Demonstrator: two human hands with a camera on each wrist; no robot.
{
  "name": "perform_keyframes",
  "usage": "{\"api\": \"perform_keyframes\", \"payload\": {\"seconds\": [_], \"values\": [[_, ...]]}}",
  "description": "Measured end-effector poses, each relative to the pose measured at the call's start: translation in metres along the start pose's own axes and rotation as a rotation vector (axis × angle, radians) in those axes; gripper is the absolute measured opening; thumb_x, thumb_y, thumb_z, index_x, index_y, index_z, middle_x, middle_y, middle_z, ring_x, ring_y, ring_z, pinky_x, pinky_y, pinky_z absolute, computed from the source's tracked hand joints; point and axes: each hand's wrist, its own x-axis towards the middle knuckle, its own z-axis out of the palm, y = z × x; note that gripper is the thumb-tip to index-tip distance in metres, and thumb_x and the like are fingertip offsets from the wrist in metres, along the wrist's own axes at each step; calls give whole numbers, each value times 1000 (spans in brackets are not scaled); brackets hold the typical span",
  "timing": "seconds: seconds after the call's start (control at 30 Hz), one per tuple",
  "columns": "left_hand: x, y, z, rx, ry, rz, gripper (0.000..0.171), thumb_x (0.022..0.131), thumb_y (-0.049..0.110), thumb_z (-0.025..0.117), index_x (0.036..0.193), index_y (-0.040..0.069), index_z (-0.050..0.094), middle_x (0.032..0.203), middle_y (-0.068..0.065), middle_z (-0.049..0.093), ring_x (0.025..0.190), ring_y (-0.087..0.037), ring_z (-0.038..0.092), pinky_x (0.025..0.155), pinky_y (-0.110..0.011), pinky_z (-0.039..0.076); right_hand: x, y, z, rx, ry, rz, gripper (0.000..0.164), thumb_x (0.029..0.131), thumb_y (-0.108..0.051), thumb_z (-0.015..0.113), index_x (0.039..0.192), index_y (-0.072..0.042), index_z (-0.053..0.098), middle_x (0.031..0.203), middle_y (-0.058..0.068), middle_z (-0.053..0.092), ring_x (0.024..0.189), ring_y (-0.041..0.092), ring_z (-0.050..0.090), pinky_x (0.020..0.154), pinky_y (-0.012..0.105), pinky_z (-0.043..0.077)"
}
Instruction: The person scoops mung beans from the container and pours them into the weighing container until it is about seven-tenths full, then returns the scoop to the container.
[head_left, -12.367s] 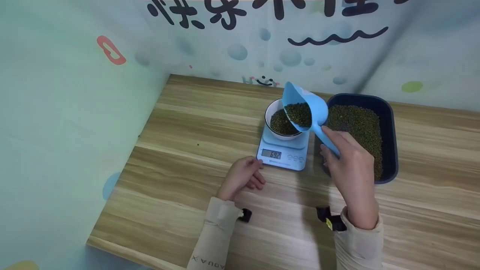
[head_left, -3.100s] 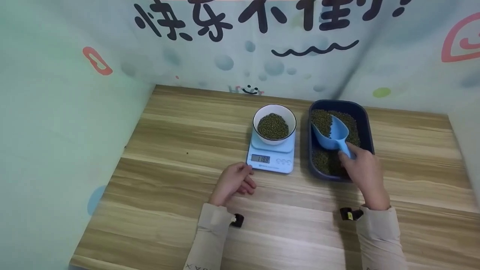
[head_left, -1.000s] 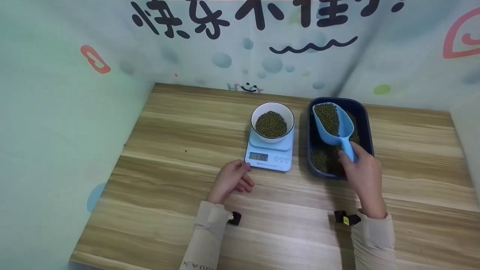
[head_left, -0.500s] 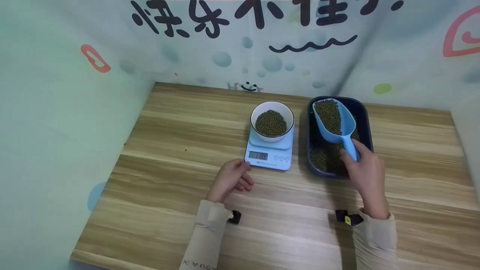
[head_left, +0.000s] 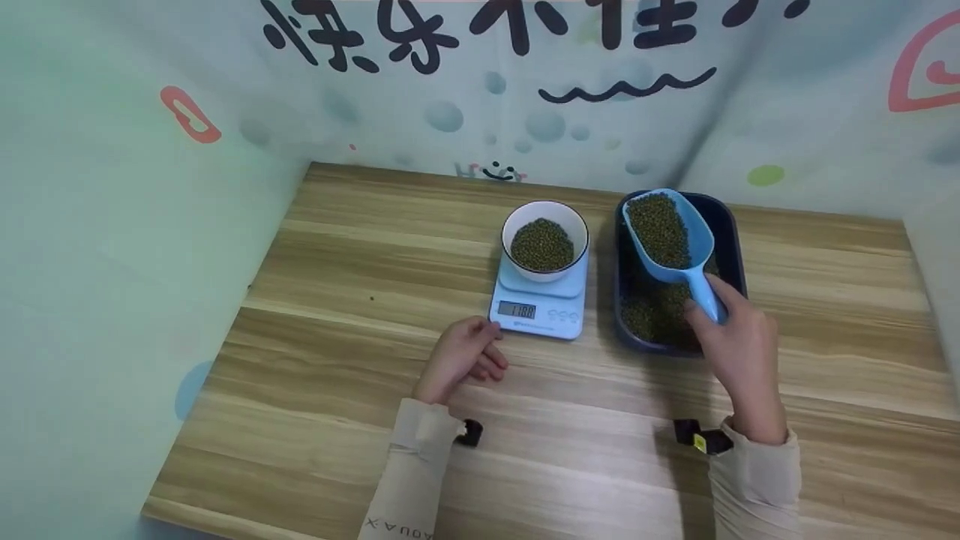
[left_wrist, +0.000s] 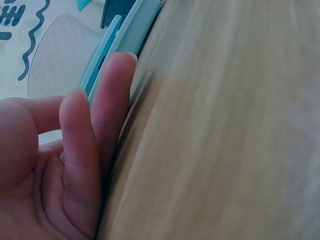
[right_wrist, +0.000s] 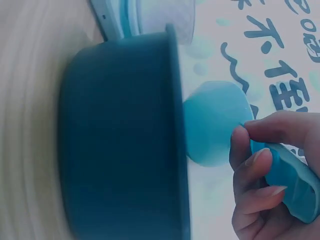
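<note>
Head view: right hand (head_left: 739, 345) gripping handle of blue scoop (head_left: 699, 236), loaded with small green beans (head_left: 660, 229), over navy tub (head_left: 729, 232); white bowl (head_left: 545, 276) with more beans sits on blue scale (head_left: 546, 323), left of tub; left hand (head_left: 456, 358) loosely curled, holding nothing, fingertip at scale's near left corner. Left wrist: relaxed fingers by scale edge, low at wood table (left_wrist: 215, 140). Right wrist: fingers round scoop handle, scoop head just above tub rim

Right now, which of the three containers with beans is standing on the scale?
The white bowl; the blue scoop is in the right hand, and the navy tub stands on the table.
</note>
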Motion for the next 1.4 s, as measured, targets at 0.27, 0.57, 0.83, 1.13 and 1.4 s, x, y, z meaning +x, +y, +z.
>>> {"api": "perform_keyframes", "payload": {"seconds": [0.27,0.57,0.83,1.13,1.4], "values": [[1,2,-3,-10,11,-14,34,93,35,47,98,3,55,73,-16,65,62,-29,65,49,-32,52,0,-13,-3,25,-20,-10,41,84,-29,56,123,-17,55,77,14,61,52,23,47,48,31,37],[-5,10,-3,-9,6,-14,33,94,31,45,100,1,54,75,-20,65,63,-31,64,51,-34,52,-3,-27,-3,71,-51,-30,41,85,-30,56,124,-18,54,88,12,62,59,22,48,52,31,37],[-1,0,-2,9,1,1,29,94,31,45,95,4,55,71,-15,65,59,-28,64,47,-32,51,-6,-35,0,97,-83,-12,42,85,-27,55,126,-18,52,99,12,61,68,22,48,57,31,37],[-1,1,-2,-38,-17,-3,30,94,30,46,95,2,55,71,-17,65,59,-29,64,46,-30,51,-4,-43,1,198,-87,29,42,85,-18,54,127,-18,51,101,10,58,75,19,46,58,28,37],[-1,1,-2,-15,-10,-11,29,93,32,47,95,4,56,72,-15,65,60,-28,64,49,-34,52,-2,-52,4,286,-95,73,42,85,-20,56,127,-22,51,108,6,56,86,17,45,65,29,36]]}}
